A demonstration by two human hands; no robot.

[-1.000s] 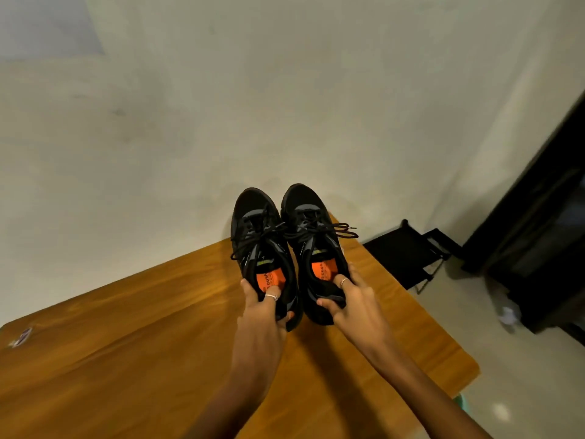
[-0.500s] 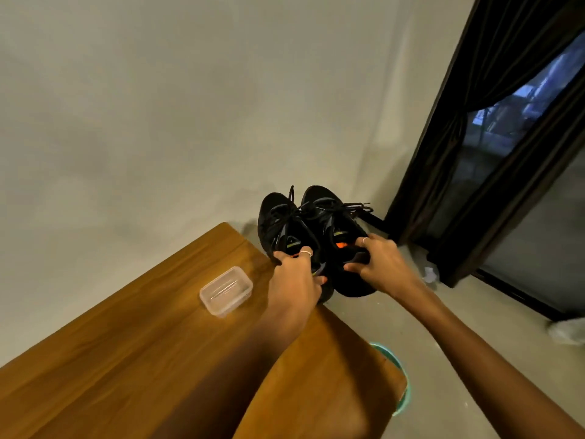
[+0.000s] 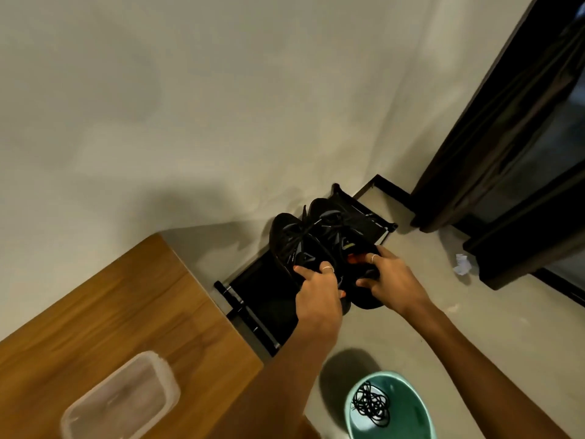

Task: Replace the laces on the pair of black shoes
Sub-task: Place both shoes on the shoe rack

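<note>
1. Green bin [image 3: 408,416] by your feet is holding a loose black lace [image 3: 370,404].
2. Your left hand [image 3: 316,289] and right hand [image 3: 391,280] are each gripping one laced shoe [image 3: 292,242] by the heel.
3. The pair is hanging over a black rack [image 3: 262,299]; relacing is looking finished.

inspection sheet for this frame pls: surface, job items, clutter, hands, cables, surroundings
Surface: wooden table, lower left; grey floor on the right.
Job's things: two black shoes, laced, held side by side in the air over a black rack; left shoe, right shoe. Loose black laces lie in a green bin on the floor.
Clutter: clear plastic tub on the table; crumpled white paper on the floor.
Hands: left hand grips the left shoe's heel; right hand grips the right shoe's heel.
Cables: nothing seen.
Surroundings: pale wall, dark curtain at right.
</note>
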